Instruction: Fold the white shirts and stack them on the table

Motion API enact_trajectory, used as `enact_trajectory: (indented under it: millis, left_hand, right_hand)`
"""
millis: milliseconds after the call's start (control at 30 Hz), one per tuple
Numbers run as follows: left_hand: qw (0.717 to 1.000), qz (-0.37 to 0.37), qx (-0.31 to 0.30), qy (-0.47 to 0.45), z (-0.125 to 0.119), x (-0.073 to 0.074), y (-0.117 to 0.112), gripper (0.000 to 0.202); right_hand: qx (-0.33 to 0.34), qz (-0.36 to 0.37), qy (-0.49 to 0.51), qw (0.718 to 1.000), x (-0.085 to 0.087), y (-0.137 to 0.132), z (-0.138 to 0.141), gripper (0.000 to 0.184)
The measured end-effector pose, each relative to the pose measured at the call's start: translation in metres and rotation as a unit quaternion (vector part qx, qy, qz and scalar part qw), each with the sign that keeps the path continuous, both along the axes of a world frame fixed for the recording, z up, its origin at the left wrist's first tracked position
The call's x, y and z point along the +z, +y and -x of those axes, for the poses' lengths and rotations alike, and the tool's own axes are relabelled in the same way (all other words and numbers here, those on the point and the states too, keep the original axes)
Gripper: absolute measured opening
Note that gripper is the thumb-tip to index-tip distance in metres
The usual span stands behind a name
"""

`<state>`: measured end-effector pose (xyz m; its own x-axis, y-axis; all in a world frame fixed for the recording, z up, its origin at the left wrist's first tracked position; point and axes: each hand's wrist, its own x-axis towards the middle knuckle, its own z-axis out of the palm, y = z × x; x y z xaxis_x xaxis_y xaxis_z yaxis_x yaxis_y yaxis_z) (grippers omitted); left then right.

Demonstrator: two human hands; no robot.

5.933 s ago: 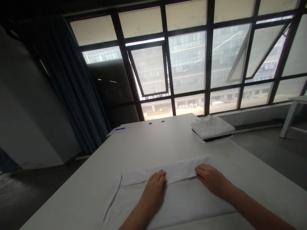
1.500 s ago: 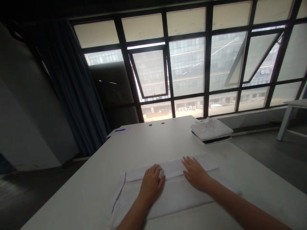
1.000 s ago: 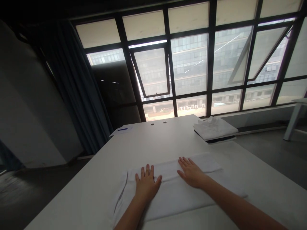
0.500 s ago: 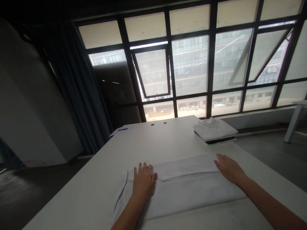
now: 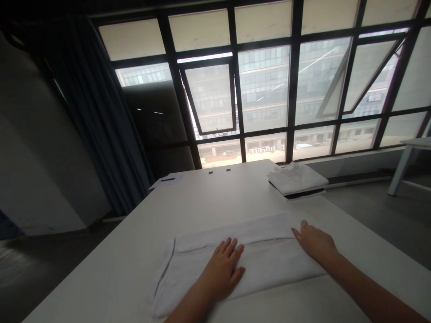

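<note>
A folded white garment lies lengthwise across the near part of the white table, with a long fold line along its middle and a dark slit near its left end. On its middle my left hand rests flat, fingers stretched out and thumb apart. At the garment's right end is my right hand, its thumb on the cloth edge and its other fingers curled at the border, their tips partly hidden.
A stack of folded white cloth with a dark layer sits at the table's right edge. A blue pen lies on paper at the far left corner. Beyond the white table are windows and a blue curtain.
My left hand has slid right and nearer, from the garment's left part to its middle. My right hand's fingers have curled in at the right end. The view has shifted slightly.
</note>
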<state>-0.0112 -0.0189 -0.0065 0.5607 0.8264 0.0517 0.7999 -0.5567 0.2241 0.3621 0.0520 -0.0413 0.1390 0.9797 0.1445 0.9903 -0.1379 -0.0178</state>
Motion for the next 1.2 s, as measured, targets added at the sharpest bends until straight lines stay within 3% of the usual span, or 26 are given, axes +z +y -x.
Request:
enact_trajectory:
  millis: [267,400,600,767,967,1200]
  left_hand:
    - [1.000,-0.017,-0.009,-0.013,-0.002,0.006,-0.003,0.059]
    - [1.000,-0.017,-0.016,-0.008,0.000,0.006,-0.002,0.057]
    - [0.999,-0.026,-0.022,-0.009,0.001,0.005,-0.002,0.055]
    - [0.999,-0.039,-0.023,-0.011,0.001,0.001,-0.001,0.055]
    - [0.998,-0.049,-0.026,-0.014,0.001,-0.002,0.000,0.055]
    - [0.998,-0.048,-0.026,-0.016,0.000,0.000,0.000,0.054]
  right_hand:
    - [0.033,-0.040,-0.036,0.998,-0.003,0.003,0.003,0.041]
    - [0.027,-0.010,0.020,0.999,0.001,0.004,0.004,0.039]
    - [0.009,-0.004,-0.006,1.000,0.003,-0.001,0.006,0.040]
    - [0.060,-0.051,-0.027,0.997,-0.002,0.000,0.010,0.029]
    - [0.055,-0.042,0.051,0.996,0.001,0.008,0.009,0.025]
    - [0.025,-0.012,0.074,0.997,-0.001,0.011,-0.003,0.035]
